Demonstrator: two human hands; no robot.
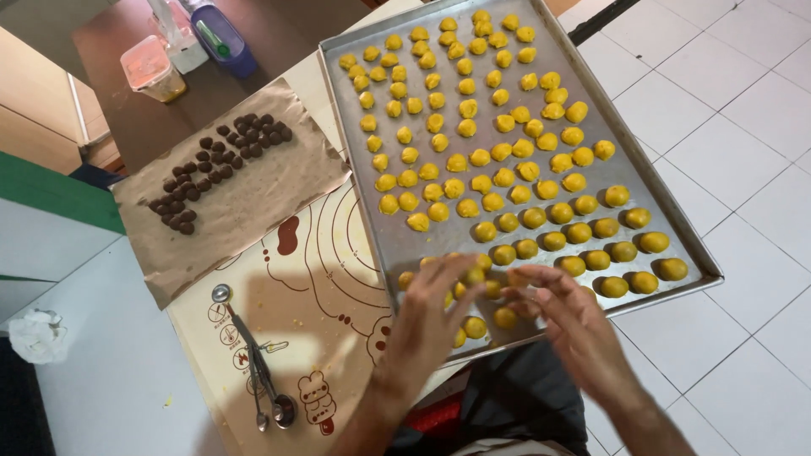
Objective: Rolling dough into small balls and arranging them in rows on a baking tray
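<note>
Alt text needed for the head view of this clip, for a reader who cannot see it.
Two bare hands, left hand and right hand, work over yellow dough balls at the near edge of a metal tray filled with rows of them. Left of the tray, dark balls lie on brown paper, and measuring spoons rest on a printed baking mat.

matt metal tray (372, 236), crinkled brown paper (253, 198)
</note>
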